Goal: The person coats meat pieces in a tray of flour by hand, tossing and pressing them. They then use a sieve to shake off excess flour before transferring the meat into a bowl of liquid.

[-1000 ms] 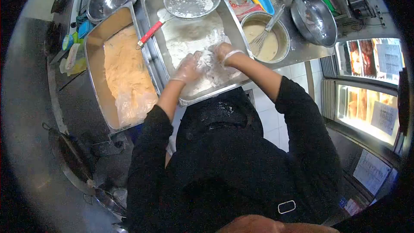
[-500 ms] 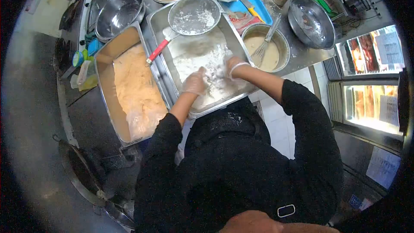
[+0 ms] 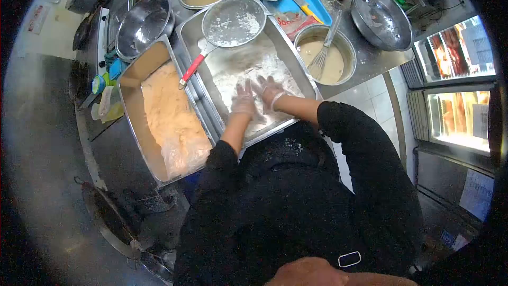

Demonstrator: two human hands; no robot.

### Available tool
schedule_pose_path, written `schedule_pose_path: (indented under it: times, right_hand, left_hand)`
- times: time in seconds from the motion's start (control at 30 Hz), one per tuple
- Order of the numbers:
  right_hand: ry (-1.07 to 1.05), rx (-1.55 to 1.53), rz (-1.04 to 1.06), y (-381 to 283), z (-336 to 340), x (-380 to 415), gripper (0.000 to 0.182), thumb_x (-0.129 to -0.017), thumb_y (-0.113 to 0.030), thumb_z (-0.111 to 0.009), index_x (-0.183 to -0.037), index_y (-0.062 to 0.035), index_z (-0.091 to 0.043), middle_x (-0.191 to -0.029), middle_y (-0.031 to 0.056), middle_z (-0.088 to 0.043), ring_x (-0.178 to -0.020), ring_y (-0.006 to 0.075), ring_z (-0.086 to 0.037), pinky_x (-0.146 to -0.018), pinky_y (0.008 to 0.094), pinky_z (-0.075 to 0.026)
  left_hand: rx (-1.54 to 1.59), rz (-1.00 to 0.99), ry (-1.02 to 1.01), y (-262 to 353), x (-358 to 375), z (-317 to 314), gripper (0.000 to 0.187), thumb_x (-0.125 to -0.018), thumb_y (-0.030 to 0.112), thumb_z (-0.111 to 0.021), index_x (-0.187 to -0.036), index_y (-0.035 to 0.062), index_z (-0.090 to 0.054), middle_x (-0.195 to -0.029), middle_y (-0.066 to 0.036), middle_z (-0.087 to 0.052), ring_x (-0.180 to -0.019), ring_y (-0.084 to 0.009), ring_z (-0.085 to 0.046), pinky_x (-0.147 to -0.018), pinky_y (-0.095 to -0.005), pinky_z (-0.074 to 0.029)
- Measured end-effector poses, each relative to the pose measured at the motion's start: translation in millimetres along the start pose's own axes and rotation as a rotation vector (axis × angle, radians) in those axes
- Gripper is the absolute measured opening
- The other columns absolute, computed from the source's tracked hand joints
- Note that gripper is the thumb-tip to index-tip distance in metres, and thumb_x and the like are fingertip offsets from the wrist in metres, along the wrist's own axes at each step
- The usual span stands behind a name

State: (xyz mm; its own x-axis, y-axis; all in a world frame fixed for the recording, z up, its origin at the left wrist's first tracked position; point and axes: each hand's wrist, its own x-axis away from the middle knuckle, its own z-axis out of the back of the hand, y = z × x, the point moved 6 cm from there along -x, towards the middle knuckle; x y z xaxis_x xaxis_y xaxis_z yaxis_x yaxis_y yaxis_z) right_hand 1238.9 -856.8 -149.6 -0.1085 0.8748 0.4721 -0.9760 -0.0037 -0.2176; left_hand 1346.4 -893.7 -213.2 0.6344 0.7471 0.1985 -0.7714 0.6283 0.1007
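Observation:
In a deep metal tray point(image 3: 296, 55), white flour point(image 3: 225, 82) covers the bottom. My left hand point(image 3: 244, 99), in a clear plastic glove, rests palm down on the flour with its fingers apart. Close beside it on the right, my right hand point(image 3: 270, 91), also gloved, lies flat with spread fingers. Neither hand holds anything. Across the tray's far end lies a sieve point(image 3: 234, 21) dusted with flour, its red handle point(image 3: 193, 70) reaching over the left rim.
A second tray point(image 3: 129, 111) with an orange mixture point(image 3: 169, 108) stands at left. Around the back are steel bowls point(image 3: 143, 24), a pot of batter point(image 3: 338, 55) with a whisk point(image 3: 321, 61), and a blue tray point(image 3: 317, 8) with a knife point(image 3: 296, 0). Lit cabinets point(image 3: 455, 122) stand at right.
My hands have come closer together and now lie flat with fingers spread on the flour. My right hand has moved left. The view has shifted slightly.

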Motion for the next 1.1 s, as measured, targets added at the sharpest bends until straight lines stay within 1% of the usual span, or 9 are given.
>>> schedule_pose_path:
  times: [0.07,0.17,0.33,0.53,0.6,0.7,0.83,0.97,1.1]
  right_hand:
    - [-0.030,-0.124,0.055,13.4,-15.0,-28.8,0.087,-0.068,-0.019,-0.079,-0.145,-0.0206,-0.037,-0.140,0.0237,-0.044,-0.122,0.0413,-0.053,-0.094,0.0487,-0.050]
    - [-0.065,-0.068,0.105,28.9,5.6,-33.7,0.055,-0.073,-0.015,-0.074,-0.125,-0.0110,-0.055,-0.098,0.0206,-0.069,-0.095,0.0383,-0.067,-0.084,0.0450,-0.054]
    - [0.114,-0.066,-0.052,41.7,63.9,10.4,0.058,-0.075,-0.027,-0.075,-0.125,-0.0076,-0.056,-0.110,0.0223,-0.067,-0.099,0.0382,-0.066,-0.086,0.0448,-0.053]
    - [-0.171,-0.081,0.022,45.0,49.1,7.3,0.088,-0.074,-0.051,-0.074,-0.143,-0.0050,-0.043,-0.127,0.0253,-0.059,-0.119,0.0366,-0.057,-0.102,0.0434,-0.044]
    - [-0.215,0.006,-0.027,67.8,12.4,-34.3,0.105,-0.071,-0.054,-0.078,-0.151,-0.0050,-0.030,-0.151,0.0203,-0.039,-0.136,0.0402,-0.041,-0.110,0.0477,-0.036]
    - [-0.105,0.256,0.112,45.5,10.1,-47.4,0.106,-0.072,-0.047,-0.080,-0.154,-0.0120,-0.021,-0.160,0.0164,-0.016,-0.140,0.0481,-0.028,-0.112,0.0548,-0.032]
    - [-0.069,0.096,-0.093,29.5,6.2,-58.2,0.117,-0.054,-0.038,-0.091,-0.152,-0.0218,-0.029,-0.152,0.0180,-0.033,-0.139,0.0400,-0.034,-0.103,0.0563,-0.044]
    - [0.057,-0.089,-0.088,23.2,2.6,-21.4,0.038,-0.089,-0.017,-0.061,-0.126,-0.0126,-0.060,-0.133,0.0140,-0.054,-0.123,0.0371,-0.051,-0.096,0.0490,-0.050]
    - [-0.139,0.015,0.010,19.1,44.9,5.3,0.046,-0.080,-0.019,-0.071,-0.123,-0.0099,-0.059,-0.136,0.0214,-0.049,-0.123,0.0417,-0.051,-0.096,0.0455,-0.051]
  left_hand:
    - [0.229,0.238,-0.150,8.8,0.5,35.9,0.062,-0.086,0.017,-0.059,-0.144,0.0068,-0.040,-0.138,-0.030,-0.046,-0.116,-0.0397,-0.058,-0.090,-0.0458,-0.053]
    - [0.136,0.110,-0.374,-12.2,-18.9,25.2,0.051,-0.086,0.022,-0.059,-0.133,0.0051,-0.053,-0.121,-0.028,-0.060,-0.110,-0.0353,-0.063,-0.089,-0.0438,-0.054]
    - [0.565,0.024,-0.122,-19.2,7.0,117.3,0.075,-0.079,0.049,-0.072,-0.128,-0.0049,-0.054,-0.127,-0.032,-0.055,-0.122,-0.0415,-0.054,-0.104,-0.0424,-0.044]
    - [0.300,-0.174,-0.289,-37.0,-2.8,88.6,0.110,-0.063,0.051,-0.084,-0.147,0.0016,-0.033,-0.150,-0.024,-0.036,-0.141,-0.0408,-0.032,-0.116,-0.0452,-0.028]
    - [0.040,-0.153,-0.313,-17.8,-4.3,101.3,0.124,-0.055,0.053,-0.087,-0.152,0.0060,-0.026,-0.158,-0.018,-0.025,-0.146,-0.0398,-0.021,-0.116,-0.0570,-0.024]
    - [-0.090,-0.087,-0.350,7.2,-12.3,66.0,0.113,-0.067,0.047,-0.081,-0.154,0.0098,-0.020,-0.160,-0.015,-0.020,-0.148,-0.0389,-0.016,-0.114,-0.0620,-0.022]
    - [-0.118,0.049,-0.216,13.8,-24.8,12.0,0.127,-0.051,0.047,-0.090,-0.151,0.0084,-0.023,-0.143,-0.019,-0.037,-0.124,-0.0383,-0.046,-0.097,-0.0503,-0.045]
    - [0.022,0.031,-0.142,13.0,-4.5,22.1,0.105,-0.055,0.038,-0.089,-0.143,0.0116,-0.040,-0.123,-0.016,-0.053,-0.111,-0.0314,-0.057,-0.083,-0.0418,-0.054]
    - [-0.056,-0.142,-0.039,-0.2,6.0,64.2,0.099,-0.059,0.040,-0.089,-0.141,0.0108,-0.042,-0.131,-0.019,-0.052,-0.128,-0.0371,-0.045,-0.101,-0.0514,-0.042]
